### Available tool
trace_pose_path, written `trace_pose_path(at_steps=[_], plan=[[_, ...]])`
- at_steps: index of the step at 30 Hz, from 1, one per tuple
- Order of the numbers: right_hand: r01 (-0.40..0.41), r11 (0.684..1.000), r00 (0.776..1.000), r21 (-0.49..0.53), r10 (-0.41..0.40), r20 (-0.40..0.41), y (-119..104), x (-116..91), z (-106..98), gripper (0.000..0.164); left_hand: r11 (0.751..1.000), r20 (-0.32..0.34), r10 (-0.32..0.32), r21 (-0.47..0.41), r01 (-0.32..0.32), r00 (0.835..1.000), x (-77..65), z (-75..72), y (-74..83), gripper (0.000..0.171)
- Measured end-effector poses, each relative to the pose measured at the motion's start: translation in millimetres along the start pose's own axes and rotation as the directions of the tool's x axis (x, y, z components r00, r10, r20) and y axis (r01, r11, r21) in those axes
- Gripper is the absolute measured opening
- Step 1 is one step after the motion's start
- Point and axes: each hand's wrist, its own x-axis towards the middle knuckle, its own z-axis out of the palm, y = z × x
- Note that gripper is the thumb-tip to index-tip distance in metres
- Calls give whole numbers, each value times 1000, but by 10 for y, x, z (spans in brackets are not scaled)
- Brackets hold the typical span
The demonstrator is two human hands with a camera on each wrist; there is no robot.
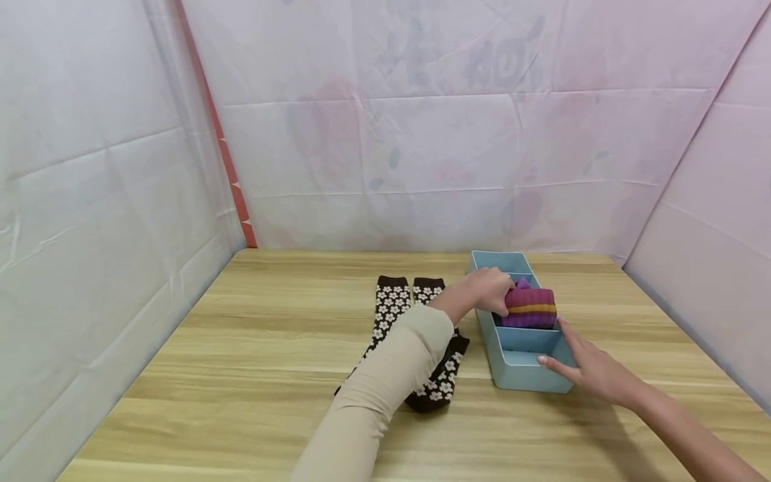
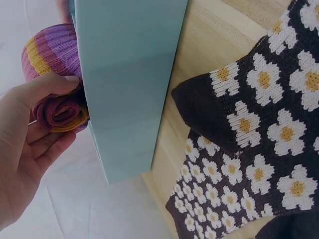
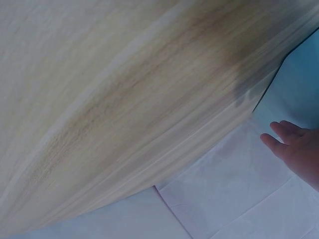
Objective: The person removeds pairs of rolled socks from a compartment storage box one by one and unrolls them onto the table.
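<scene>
Wooden table (image 1: 235, 375), whose grain runs broad along its left edge; blue divided box (image 1: 533, 378), its far end near the back edge; flowered socks (image 1: 393, 309), which lie a narrow gap from the box; right hand (image 1: 602, 376), fingers extended at the box's near right rim; left hand (image 1: 489, 289), grasping the striped knit roll (image 1: 530, 309), which rises above the middle compartment's rim

Right hand (image 3: 301, 151) beside a blue box (image 3: 299, 84), with streaky wooden tabletop (image 3: 129, 109) and pale creased cloth (image 3: 234, 184).
</scene>
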Motion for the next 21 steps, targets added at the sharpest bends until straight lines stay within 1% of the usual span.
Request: trace_pose_path(at_steps=[6,12,21], plan=[[-4,1000,1000,3,4,6,-2,12,0,93,1000,-15,-28,-1,28,1000,-38,-53,-44,25],[4,1000,1000,3,-4,1,-13,8,-4,93,1000,-47,-24,19,25,999,-86,-120,-82,26],[-6,1000,1000,-8,6,7,-18,-2,-13,92,999,-67,-35,22,36,997,-97,-217,-130,30]])
